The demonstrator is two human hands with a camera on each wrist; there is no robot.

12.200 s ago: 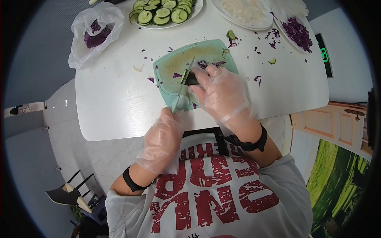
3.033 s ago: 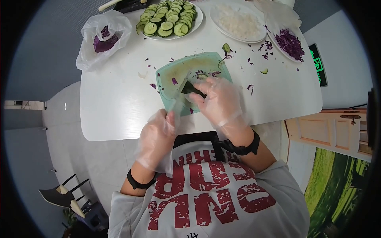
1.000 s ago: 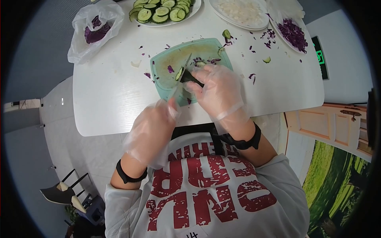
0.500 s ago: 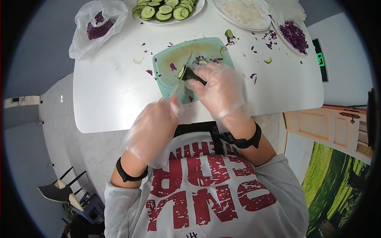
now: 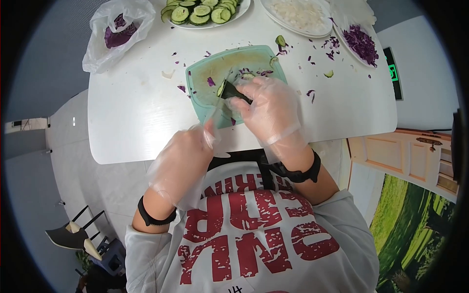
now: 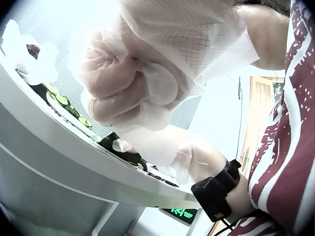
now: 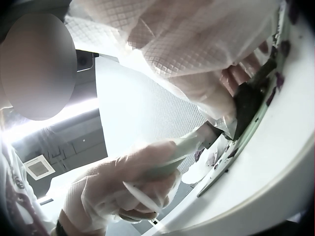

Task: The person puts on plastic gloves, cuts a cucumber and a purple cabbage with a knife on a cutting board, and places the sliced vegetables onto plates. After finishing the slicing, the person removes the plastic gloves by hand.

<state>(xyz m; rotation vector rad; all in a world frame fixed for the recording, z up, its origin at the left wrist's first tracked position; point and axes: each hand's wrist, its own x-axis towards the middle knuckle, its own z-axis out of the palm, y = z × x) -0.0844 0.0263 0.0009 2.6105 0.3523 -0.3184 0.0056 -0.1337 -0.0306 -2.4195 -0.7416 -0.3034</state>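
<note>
My gloved left hand (image 5: 183, 154) grips a knife by its pale green handle (image 7: 183, 148), fingers curled round it. The knife blade (image 5: 218, 103) slants over the green cutting board (image 5: 202, 73), right at the cut end of a dark-skinned cucumber piece (image 5: 235, 92). My gloved right hand (image 5: 273, 107) holds that cucumber on the board, fingers on its far side and thumb on the near side. Its pale cut face shows beside the blade. In the right wrist view the cucumber (image 7: 248, 104) lies under the right fingers. Purple cabbage bits (image 5: 210, 81) are scattered on the board.
Along the back stand a plate of cucumber slices (image 5: 199, 20), a plate of pale, translucent pieces (image 5: 298, 14) and a plate of shredded purple cabbage (image 5: 360, 45). A plastic bag (image 5: 97, 51) with purple cabbage is at the left. Scraps dot the white table (image 5: 132, 117).
The left hand draws slightly back and left with the knife. The right hand stays on the cucumber. The head view has tilted since 3 seconds ago, cutting off the top of the cucumber plate.
</note>
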